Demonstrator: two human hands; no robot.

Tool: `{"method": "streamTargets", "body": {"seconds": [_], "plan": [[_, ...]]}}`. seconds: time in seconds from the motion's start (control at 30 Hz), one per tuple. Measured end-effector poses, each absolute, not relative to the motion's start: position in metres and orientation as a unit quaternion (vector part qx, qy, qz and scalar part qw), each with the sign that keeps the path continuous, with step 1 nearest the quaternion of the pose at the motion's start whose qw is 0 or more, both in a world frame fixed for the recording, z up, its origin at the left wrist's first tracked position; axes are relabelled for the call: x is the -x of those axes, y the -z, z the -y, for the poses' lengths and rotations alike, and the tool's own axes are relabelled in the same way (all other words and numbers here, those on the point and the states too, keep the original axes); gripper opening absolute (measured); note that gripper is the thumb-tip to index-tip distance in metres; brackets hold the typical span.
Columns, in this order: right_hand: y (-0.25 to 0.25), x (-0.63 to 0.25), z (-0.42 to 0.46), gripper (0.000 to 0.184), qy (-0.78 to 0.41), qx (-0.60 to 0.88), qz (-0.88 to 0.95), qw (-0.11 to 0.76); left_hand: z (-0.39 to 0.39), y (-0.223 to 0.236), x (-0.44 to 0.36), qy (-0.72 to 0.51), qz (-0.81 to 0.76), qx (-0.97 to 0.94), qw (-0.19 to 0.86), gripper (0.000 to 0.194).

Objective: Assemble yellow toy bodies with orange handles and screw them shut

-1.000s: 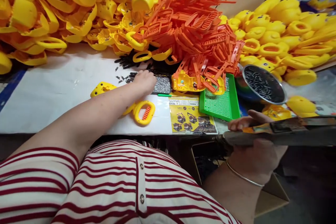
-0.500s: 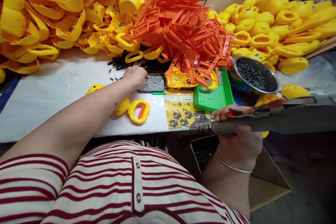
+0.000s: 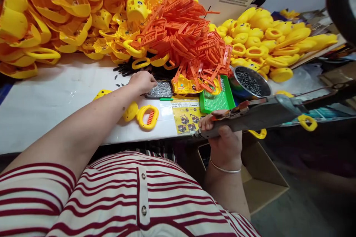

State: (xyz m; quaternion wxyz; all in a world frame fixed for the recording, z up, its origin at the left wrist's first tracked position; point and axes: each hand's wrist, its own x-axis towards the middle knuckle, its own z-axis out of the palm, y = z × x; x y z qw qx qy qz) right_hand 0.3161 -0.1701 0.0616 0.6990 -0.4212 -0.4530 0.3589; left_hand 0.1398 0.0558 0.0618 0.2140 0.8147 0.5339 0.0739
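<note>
My left hand is over the left edge of a black tray filled with small silvery screws. Its fingers are pinched together; whatever is between them is too small to make out. My right hand is wrapped around a grey power screwdriver, held sideways past the table's front edge with its tip pointing left. Partly under my left forearm lies a yellow toy with a ring handle and an orange ribbed trigger. A green pen-like stick rests in front of the tray.
Yellow shells are heaped at the left, orange parts in the middle, yellow toys at the right. A green perforated basket and a metal bowl of dark screws stand near my right hand. An open carton sits below.
My right hand and the screwdriver have moved left, closer to the printed yellow sheet. My left hand stays at the screw tray. The view has shifted slightly.
</note>
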Motion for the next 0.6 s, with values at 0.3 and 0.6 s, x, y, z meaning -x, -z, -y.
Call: {"method": "streamTargets", "body": {"seconds": [0.3, 0.6], "plan": [[-0.060, -0.308, 0.169, 0.032, -0.357, 0.422, 0.450, 0.702, -0.055, -0.061, -0.140, -0.066, -0.529, -0.816, 0.222, 0.030], [-0.065, -0.304, 0.161, 0.034, -0.345, 0.421, 0.459, 0.702, -0.040, -0.069, -0.142, -0.179, -0.515, -0.785, 0.293, 0.016]]}}
